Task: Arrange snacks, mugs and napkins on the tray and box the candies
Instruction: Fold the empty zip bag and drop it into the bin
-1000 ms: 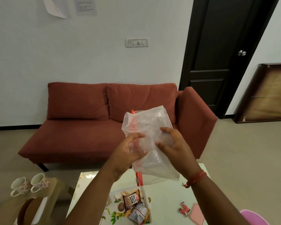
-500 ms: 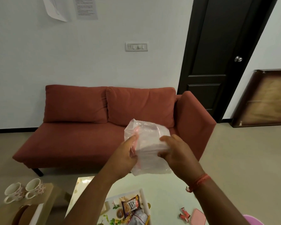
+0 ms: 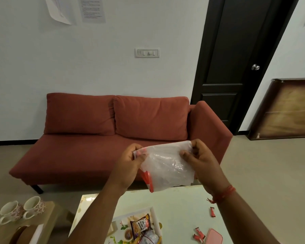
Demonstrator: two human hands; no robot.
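A red sofa stands against the white wall, a dark door to its right. Nearer the camera is a pale table, and to its left a lower wooden side table.

Above the table's far edge, both hands hold a clear plastic bag in the air. The left hand pinches the bag's upper left corner between thumb and fingers, closed tight on the plastic by its red strip. The right hand grips the upper right corner the same way, fingers curled over the film. The bag hangs stretched between them, crumpled, its red strip running down the left side.

A patterned tray lies at the table's near edge, left of middle, partly hidden by the left forearm. In it lies a peanut packet, and just below that a clear packet cut by the picture's edge.

Two mugs stand side by side on the side table's far end, touching.

A pink lid lies near the table's near right corner. Two red candies lie just left of it, and one more candy lies farther back, near the right wrist.
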